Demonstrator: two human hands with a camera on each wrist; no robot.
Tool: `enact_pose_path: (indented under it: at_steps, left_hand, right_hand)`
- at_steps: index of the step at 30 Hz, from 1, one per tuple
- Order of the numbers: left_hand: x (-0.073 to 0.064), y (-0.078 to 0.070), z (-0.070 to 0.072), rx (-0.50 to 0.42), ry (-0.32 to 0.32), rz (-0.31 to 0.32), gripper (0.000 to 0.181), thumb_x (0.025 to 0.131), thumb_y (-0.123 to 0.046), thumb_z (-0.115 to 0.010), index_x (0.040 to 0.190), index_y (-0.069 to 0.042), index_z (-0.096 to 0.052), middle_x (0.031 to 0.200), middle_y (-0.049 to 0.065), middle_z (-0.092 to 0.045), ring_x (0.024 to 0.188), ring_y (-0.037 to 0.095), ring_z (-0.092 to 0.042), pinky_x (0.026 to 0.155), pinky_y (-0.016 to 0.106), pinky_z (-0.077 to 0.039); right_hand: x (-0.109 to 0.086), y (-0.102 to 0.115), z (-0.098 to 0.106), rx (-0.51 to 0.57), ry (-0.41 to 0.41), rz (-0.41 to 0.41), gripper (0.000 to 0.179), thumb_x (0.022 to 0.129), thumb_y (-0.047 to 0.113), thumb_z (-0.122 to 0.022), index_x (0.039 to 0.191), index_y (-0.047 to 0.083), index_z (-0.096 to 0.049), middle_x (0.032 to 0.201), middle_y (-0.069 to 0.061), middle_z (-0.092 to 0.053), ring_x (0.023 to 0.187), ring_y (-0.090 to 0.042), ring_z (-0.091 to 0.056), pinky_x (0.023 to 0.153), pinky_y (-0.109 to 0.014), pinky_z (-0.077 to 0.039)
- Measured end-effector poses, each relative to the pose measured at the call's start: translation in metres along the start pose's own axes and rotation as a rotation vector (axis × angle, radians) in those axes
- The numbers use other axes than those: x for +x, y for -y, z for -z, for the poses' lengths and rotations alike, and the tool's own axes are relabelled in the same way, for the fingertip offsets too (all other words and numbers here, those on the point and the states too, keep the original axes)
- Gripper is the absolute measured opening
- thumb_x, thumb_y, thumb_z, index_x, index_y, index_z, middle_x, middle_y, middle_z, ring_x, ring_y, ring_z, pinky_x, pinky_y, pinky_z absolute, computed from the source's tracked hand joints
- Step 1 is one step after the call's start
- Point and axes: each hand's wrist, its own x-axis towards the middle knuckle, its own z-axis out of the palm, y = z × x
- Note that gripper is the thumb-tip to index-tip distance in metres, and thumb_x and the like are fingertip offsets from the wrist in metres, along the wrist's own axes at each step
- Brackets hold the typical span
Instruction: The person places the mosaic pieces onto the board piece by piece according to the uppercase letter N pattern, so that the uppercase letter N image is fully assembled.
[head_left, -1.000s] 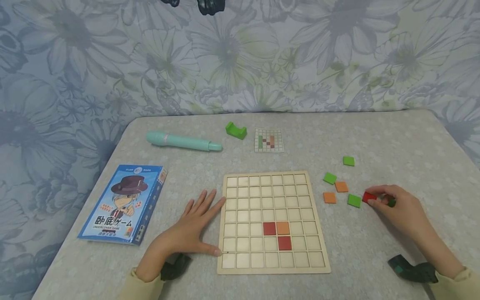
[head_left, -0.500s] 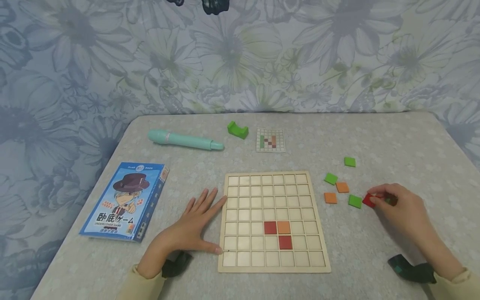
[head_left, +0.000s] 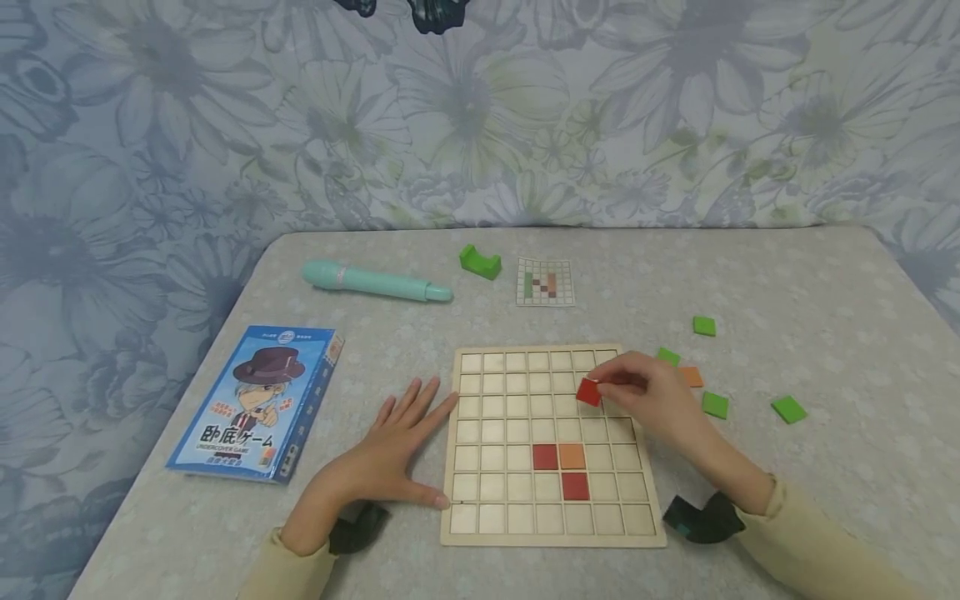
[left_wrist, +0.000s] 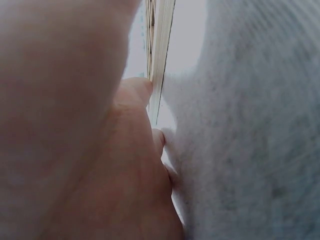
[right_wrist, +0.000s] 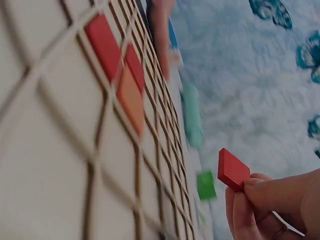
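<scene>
right hand (head_left: 656, 400) pinches a flat red square tile (head_left: 588, 392) above the far right part of the pale wooden square grid board (head_left: 491, 433); left hand (head_left: 382, 454) spread at board's left edge. looks like tile transport; next move likely calls for lowering it flat into a board cell, which one unclear.

Our right hand (right_wrist: 282, 195) pinches a red tile (right_wrist: 233, 170); two more red tiles (right_wrist: 103, 46) and an orange tile (right_wrist: 131, 101) sit in the gridded board (right_wrist: 50, 175).
</scene>
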Motion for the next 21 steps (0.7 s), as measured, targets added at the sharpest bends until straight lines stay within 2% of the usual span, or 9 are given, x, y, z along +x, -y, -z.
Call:
enact_pose_path:
  at_steps: [5,9,14,21]
  left_hand:
    - [-0.001,-0.002,0.001,-0.001,-0.006,-0.004,0.117,0.065,-0.064,-0.073,0.152,-0.015,-0.012,0.155,0.013,0.004,0.138,0.033,0.01,0.104,0.058,0.003]
    - [0.0,-0.003,0.001,-0.001,-0.007,-0.002,0.115,0.066,-0.063,-0.073,0.152,-0.014,-0.013,0.155,0.014,0.003,0.138,0.034,0.009,0.103,0.059,0.003]
    - [0.0,-0.003,0.001,-0.007,-0.002,0.005,0.115,0.066,-0.062,-0.073,0.152,-0.013,-0.014,0.155,0.015,0.002,0.138,0.034,0.009,0.103,0.059,0.002]
    - [0.0,-0.003,0.001,-0.004,-0.009,-0.003,0.116,0.066,-0.063,-0.074,0.152,-0.013,-0.014,0.155,0.015,0.002,0.138,0.034,0.008,0.103,0.059,0.002]
  right_hand:
    - [0.01,0.013,-0.042,0.093,0.096,-0.025,0.013,0.082,0.0,-0.07,0.09,0.011,-0.072,0.092,0.002,-0.066,0.082,-0.013,-0.063,0.072,-0.028,-0.051]
    - [0.013,0.017,-0.061,0.112,0.125,0.006,0.015,0.081,-0.002,-0.069,0.088,0.011,-0.072,0.091,0.003,-0.065,0.08,-0.012,-0.062,0.071,-0.028,-0.051]
    - [0.014,0.015,-0.073,0.081,0.137,0.05,0.016,0.08,-0.004,-0.069,0.086,0.01,-0.072,0.087,0.004,-0.063,0.078,-0.011,-0.061,0.069,-0.026,-0.051]
    - [0.012,0.017,-0.077,-0.02,0.152,0.126,0.018,0.08,-0.003,-0.071,0.084,0.015,-0.071,0.082,0.01,-0.062,0.076,-0.007,-0.058,0.069,-0.025,-0.05]
